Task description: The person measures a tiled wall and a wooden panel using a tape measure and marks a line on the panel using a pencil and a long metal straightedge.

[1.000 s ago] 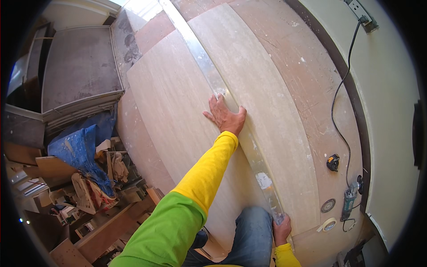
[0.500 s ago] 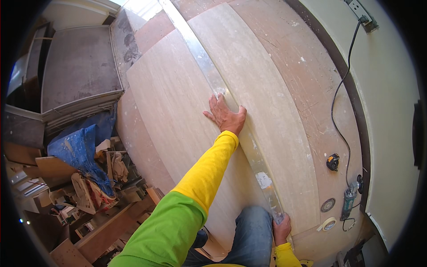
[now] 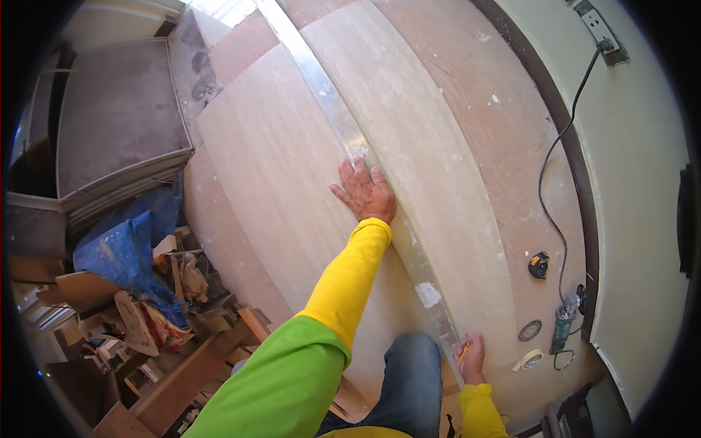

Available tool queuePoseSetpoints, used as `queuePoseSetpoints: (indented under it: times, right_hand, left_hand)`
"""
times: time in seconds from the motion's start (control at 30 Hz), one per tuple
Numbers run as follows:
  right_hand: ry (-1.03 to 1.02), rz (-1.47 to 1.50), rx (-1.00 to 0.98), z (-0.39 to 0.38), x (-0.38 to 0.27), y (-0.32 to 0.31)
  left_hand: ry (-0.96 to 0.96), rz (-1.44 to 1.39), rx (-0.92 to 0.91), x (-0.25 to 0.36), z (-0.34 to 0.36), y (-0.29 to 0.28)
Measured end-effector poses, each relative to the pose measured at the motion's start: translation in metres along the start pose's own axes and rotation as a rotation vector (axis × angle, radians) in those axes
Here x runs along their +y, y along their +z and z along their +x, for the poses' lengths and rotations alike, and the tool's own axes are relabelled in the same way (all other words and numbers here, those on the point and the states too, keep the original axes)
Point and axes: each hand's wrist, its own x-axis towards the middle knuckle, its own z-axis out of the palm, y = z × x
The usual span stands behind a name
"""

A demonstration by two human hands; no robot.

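A long metal straightedge [image 3: 321,86] lies lengthwise over a large pale, wood-toned board [image 3: 270,153]. My left hand [image 3: 365,193] rests palm down on the straightedge near its middle, fingers spread and some reaching onto the board. Close to my knee, my right hand [image 3: 475,359] is closed round a thin yellow-orange pencil [image 3: 464,352], beside the near end of the straightedge. The pencil's tip is too small to make out against the metal edge.
On the right lie a tape measure [image 3: 538,265], a grinding disc [image 3: 530,331], a tape roll [image 3: 531,359] and an angle grinder [image 3: 562,328]. A black cord [image 3: 544,182] runs to a wall outlet [image 3: 600,29]. Wood scraps and a blue tarp [image 3: 124,248] pile up at left.
My right hand has shifted from the straightedge's near end to its right side, and the pencil now shows in it. My left hand has moved slightly left in view, its thumb drawn in.
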Motion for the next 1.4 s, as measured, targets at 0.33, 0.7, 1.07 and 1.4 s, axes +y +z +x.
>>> queuePoseSetpoints:
  times: [0.33, 0.7, 1.07, 1.4]
  right_hand:
    - [-0.383, -0.032, -0.366, 0.043, -0.121, 0.215]
    - [-0.309, 0.378, -0.203, 0.029, -0.035, 0.212]
    - [-0.279, 0.296, -0.297, 0.038, -0.014, 0.187]
    - [-0.281, 0.453, -0.223, 0.035, -0.026, 0.141]
  left_hand:
    - [0.022, 0.008, 0.02, -0.007, 0.004, 0.009]
    - [0.071, -0.096, 0.064, 0.003, -0.011, 0.011]
    - [0.047, -0.068, 0.046, 0.009, -0.013, 0.007]
    - [0.036, -0.091, 0.062, 0.007, -0.008, 0.008]
